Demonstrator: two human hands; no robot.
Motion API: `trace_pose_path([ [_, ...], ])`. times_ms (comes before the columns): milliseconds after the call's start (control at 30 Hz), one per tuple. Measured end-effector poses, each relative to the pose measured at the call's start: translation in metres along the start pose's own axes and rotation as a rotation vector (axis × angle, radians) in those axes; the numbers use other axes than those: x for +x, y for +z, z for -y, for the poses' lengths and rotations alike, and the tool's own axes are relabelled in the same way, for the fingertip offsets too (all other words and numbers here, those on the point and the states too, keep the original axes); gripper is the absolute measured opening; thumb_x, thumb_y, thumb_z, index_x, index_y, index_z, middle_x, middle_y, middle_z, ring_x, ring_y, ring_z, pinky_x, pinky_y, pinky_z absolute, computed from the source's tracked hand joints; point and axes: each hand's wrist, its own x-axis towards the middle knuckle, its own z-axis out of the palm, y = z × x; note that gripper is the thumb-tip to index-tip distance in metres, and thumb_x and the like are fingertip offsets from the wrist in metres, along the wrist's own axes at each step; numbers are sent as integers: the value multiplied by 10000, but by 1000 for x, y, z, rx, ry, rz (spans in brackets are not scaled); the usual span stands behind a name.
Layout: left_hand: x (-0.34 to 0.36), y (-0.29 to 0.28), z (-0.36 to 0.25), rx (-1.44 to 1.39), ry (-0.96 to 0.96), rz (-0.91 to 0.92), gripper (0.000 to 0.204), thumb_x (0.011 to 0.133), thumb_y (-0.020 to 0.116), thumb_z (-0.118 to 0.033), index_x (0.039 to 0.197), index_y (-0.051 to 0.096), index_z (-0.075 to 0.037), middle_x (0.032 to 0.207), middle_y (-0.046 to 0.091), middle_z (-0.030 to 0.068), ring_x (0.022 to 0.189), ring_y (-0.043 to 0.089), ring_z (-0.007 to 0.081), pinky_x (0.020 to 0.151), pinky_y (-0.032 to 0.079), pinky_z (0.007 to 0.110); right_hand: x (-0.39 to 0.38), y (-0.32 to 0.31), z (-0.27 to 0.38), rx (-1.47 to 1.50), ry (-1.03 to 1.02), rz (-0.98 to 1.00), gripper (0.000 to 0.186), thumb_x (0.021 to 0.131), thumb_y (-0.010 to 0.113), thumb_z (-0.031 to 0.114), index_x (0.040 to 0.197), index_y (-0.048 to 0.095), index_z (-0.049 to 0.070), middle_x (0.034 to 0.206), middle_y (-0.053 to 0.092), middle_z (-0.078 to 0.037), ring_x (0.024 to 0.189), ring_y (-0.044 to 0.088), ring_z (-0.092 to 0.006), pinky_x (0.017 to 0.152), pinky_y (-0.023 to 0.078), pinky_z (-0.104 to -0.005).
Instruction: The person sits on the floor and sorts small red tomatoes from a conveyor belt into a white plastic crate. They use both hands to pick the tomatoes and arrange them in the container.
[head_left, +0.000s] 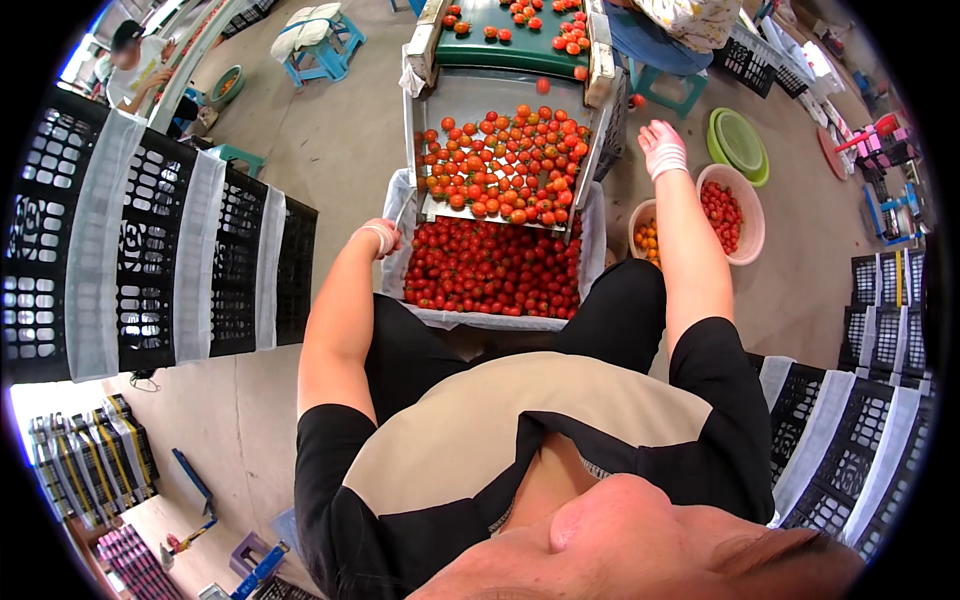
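Between my knees stands a lined crate [395, 290] with many red cherry tomatoes [490, 265] in it. A sloping metal chute [500, 92] covered with cherry tomatoes [505, 160] reaches over its far part. My left hand [388, 238] is curled closed at the crate's left rim, beside the chute's side; what its fingers hold is hidden. My right hand [662, 150] is raised to the right of the chute, fingers stretched, nothing in it. Just beyond its fingertips a single cherry tomato [637, 101] appears, apparently in the air. Both wrists wear pale bands.
A green conveyor belt [490, 45] carries tomatoes to the chute. At right are a pink basin [752, 225] of red tomatoes, a bowl [636, 222] of orange ones and green basins [740, 140]. Stacked black crates [150, 250] rise at left; another person [135, 70] sits far left.
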Motion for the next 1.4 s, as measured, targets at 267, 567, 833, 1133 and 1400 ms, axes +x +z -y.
trace_pose_path([
  [267,9,2,5,-46,35,6,167,898,518,-250,870,607,-111,679,623,21,532,536,159,502,447,340,-134,88,-93,-1624,-915,490,639,769,618,376,1323,455,101,1370,397,-173,1250,386,-345,1013,363,-410],
  [567,0,2,0,-23,11,62,135,892,517,-211,883,613,-117,730,628,2,586,556,124,543,469,308,-215,84,-137,-2038,-770,869,723,777,541,551,1376,399,171,1488,263,-106,1370,241,-268,1059,224,-522],
  [833,18,6,8,39,-55,164,108,893,541,-231,875,579,-132,763,641,-7,587,558,124,543,468,321,-248,88,-146,-1633,-972,1168,515,769,608,370,1209,540,110,1334,452,-111,1248,413,-270,1015,316,-461],
  [1133,22,11,9,24,-29,162,105,887,564,-231,895,588,-129,789,647,7,615,581,134,559,497,323,-214,89,-144,-1935,-695,765,730,757,606,475,1366,394,133,1493,225,-147,1371,220,-338,1045,273,-499],
  [1400,50,20,16,81,-78,202,139,865,573,-223,926,614,-105,827,664,26,693,621,168,595,531,354,-233,110,-171,-1486,-923,1000,518,749,629,341,1195,537,93,1294,457,-142,1208,433,-315,984,371,-440],
])
